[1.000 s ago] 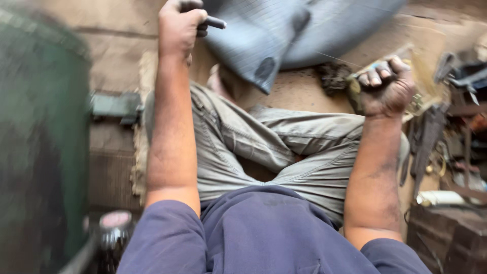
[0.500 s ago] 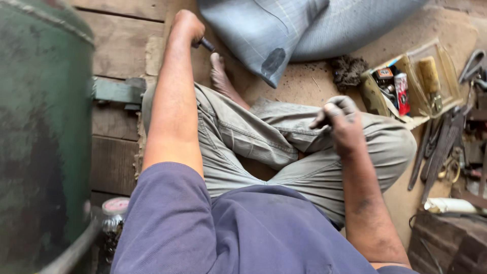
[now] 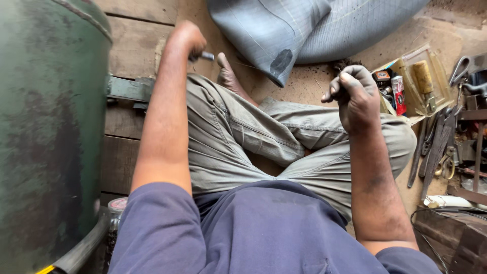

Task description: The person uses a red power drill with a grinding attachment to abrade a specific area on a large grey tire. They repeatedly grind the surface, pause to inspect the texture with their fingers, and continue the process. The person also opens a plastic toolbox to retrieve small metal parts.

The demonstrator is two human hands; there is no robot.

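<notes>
I sit cross-legged on a wooden floor in grey trousers and a blue shirt. My left hand (image 3: 186,39) is closed around a small dark metal tool (image 3: 207,56) whose tip sticks out to the right, just above my left knee and near my bare foot (image 3: 229,76). My right hand (image 3: 355,94) is raised over my right knee, fingers curled into a fist; I cannot see anything inside it. A large grey tyre tube (image 3: 304,30) lies on the floor just beyond both hands.
A big green metal tank (image 3: 45,127) fills the left side. An open box of small parts (image 3: 411,81) and several hand tools (image 3: 436,147) lie on the floor at the right. A small tin (image 3: 117,208) stands by my left hip.
My right hand has drawn in from the tools at the right and lifted off my knee. My left hand with the tool has come nearer.
</notes>
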